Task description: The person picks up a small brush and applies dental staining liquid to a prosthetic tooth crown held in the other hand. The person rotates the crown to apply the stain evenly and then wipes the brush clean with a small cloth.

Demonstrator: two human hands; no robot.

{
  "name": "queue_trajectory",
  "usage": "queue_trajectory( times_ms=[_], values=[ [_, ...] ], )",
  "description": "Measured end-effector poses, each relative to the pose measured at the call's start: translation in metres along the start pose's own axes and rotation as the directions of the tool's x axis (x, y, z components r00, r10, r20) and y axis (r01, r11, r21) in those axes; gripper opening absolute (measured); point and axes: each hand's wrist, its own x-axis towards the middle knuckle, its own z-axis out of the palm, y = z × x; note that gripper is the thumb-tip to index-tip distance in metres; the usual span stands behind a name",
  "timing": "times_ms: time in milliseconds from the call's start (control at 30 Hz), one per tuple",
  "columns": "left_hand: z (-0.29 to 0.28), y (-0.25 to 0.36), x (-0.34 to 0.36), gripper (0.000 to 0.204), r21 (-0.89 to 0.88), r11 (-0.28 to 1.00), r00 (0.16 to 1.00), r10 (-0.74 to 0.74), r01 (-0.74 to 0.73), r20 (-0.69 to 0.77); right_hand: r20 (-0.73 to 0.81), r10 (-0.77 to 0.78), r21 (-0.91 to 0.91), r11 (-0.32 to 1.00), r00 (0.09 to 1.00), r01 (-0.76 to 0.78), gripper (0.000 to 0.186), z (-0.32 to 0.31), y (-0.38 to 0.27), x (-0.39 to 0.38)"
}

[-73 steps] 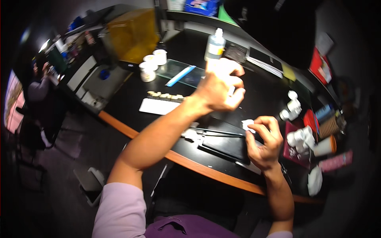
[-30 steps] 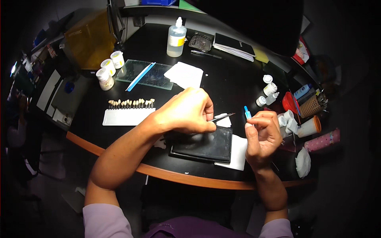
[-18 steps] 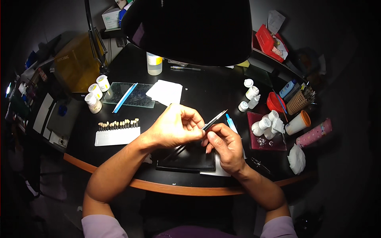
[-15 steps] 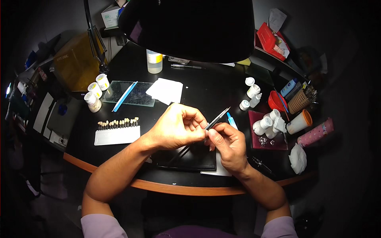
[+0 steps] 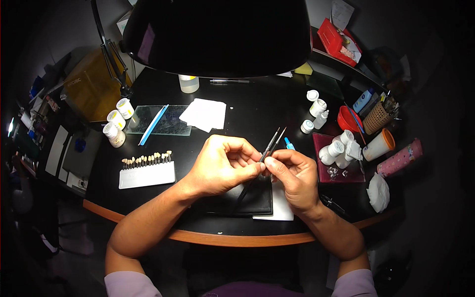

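Two slim dark fine-tipped brushes (image 5: 270,146) stand between my hands, their pale tips pointing up and away and slightly apart. My left hand (image 5: 217,161) is closed, with thumb and fingertips pinching the brushes from the left. Close against it, my right hand (image 5: 295,180) is pinched on the brushes too, thumb on the near side. Their dark handles run down below the hands over a flat black pad (image 5: 255,205), where they are hard to make out. A blue-tipped pen-like tool (image 5: 288,143) lies just beyond my right fingers.
A tooth shade guide (image 5: 147,178) lies left of my wrist. Behind it are white jars (image 5: 116,119), a glass slab (image 5: 175,126) and white paper (image 5: 205,114). At right, bottles stand on a maroon tray (image 5: 324,171). A dark lamp shade (image 5: 217,39) hangs overhead.
The brushes have tilted more upright and their tips have spread apart. Both hands still pinch them. The whole view has shifted slightly.
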Motion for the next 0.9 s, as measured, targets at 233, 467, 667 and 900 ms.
queue_trajectory(
  times_ms=[233, 467, 667, 900],
  values=[
    [-0.0031, -0.0029, 0.0025, 0.014, -0.017, 1.000, 0.999, 0.015, -0.015, -0.033, 0.029, -0.007, -0.032, 0.999, 1.000, 0.008, 0.013, -0.0029, -0.0001, -0.0023],
    [-0.0057, -0.0021, 0.0018, 0.017, -0.086, 0.996, 0.999, -0.002, -0.001, -0.035, 0.014, -0.069, -0.005, 0.998, 0.998, 0.069, 0.023, 0.0006, 0.0028, -0.0017],
    [-0.0063, -0.0047, 0.0030, 0.015, -0.104, 0.995, 1.000, -0.004, 0.002, -0.025, 0.007, -0.021, -0.074, 0.997, 1.000, 0.022, 0.020, -0.0006, -0.0008, -0.0048],
    [-0.0070, -0.0049, 0.0022, 0.017, -0.165, 0.986, 0.999, -0.026, 0.022, -0.026, 0.012, -0.018, -0.065, 0.998, 1.000, 0.019, 0.021, 0.0010, -0.0022, -0.0036]
  ],
)
